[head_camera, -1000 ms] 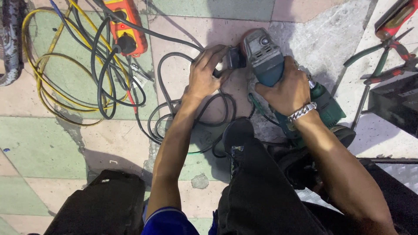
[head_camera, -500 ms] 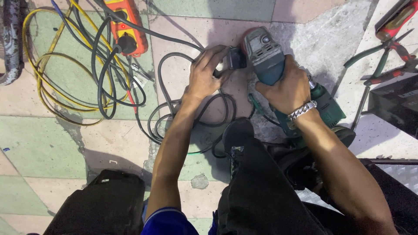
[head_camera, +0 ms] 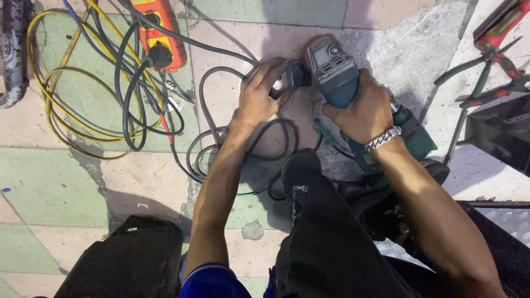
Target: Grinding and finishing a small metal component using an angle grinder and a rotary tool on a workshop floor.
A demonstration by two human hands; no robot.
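Angle grinder (head_camera: pixel 337 77) | right hand (head_camera: pixel 361 113) fingers wrapped around body | left hand (head_camera: pixel 259 99) at head

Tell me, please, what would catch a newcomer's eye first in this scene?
At the centre, the right hand grips a teal and grey angle grinder resting on the tiled floor, while the left hand touches a small black part at its head. To the upper left, tangled yellow and black cables loop around an orange power strip.
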